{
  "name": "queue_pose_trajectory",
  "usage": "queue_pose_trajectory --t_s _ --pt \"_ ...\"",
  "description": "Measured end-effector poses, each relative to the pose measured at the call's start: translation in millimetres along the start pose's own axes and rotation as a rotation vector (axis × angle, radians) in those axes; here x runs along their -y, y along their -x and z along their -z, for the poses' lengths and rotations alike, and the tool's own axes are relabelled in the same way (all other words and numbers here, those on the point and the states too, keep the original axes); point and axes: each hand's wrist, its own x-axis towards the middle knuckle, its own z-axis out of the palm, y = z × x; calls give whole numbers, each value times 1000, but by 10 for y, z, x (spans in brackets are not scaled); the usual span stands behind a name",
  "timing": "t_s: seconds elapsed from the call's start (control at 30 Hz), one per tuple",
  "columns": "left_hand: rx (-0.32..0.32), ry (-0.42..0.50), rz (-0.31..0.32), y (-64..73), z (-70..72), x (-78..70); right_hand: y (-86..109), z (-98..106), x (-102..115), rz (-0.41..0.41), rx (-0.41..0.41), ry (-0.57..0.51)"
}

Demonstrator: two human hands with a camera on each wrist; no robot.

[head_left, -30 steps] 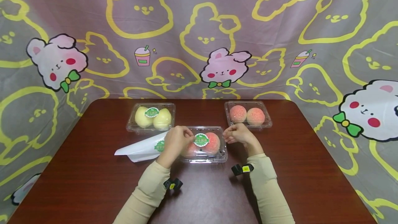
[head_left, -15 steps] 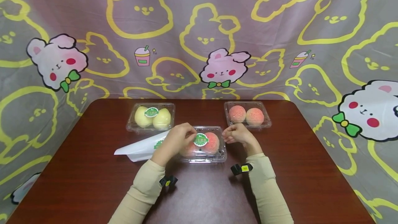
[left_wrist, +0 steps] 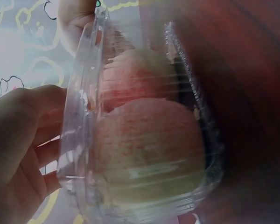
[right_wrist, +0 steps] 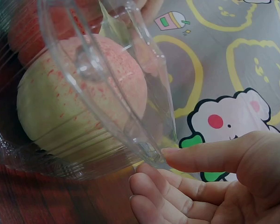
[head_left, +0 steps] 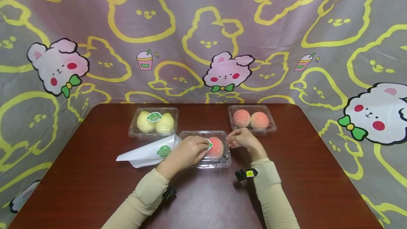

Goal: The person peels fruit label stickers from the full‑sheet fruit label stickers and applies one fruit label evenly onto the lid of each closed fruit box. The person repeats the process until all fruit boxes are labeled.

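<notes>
The fingers of the right hand are bent a little; thumb and forefinger pinch the corner of a clear plastic box, and the other fingers lie close together below. The left hand rests over the top of this same box, its fingers slightly spread in the left wrist view; how strongly they press, I cannot tell. These fingers cover a part of a round green and white sticker on the box. The box stands in the centre of the frame, a little below the middle, and two pink peaches are inside it.

Just beside the left hand, at centre left, lies a curled white sheet with a green label on it. Above this sheet, there is a box of pears, pale yellow, which carries a similar sticker. To the right of centre, behind the right hand, is another box of peaches.

All these things are on a dark red-brown desk. A cloth with yellow outlines and rabbit faces fills the upper part.
</notes>
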Motion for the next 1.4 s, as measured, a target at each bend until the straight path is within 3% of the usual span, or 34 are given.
queue_pose_trajectory --t_s 0.37,0.53,0.73,0.9,1.23,1.4 --pt "-14 -24 74 103 -28 42 1 4 1 2 1 -7" --pt "-24 -16 47 134 -24 42 -15 6 -28 8 8 -17" --pt "-83 23 -14 200 -25 97 -25 3 -25 3 0 1" --pt "-122 -3 -7 218 -12 119 -19 7 -6 0 -5 10" --pt "-55 4 -52 85 -77 -20 -19 19 6 11 0 15" --pt "-46 9 -1 70 -101 -11 -6 14 10 5 -2 18"
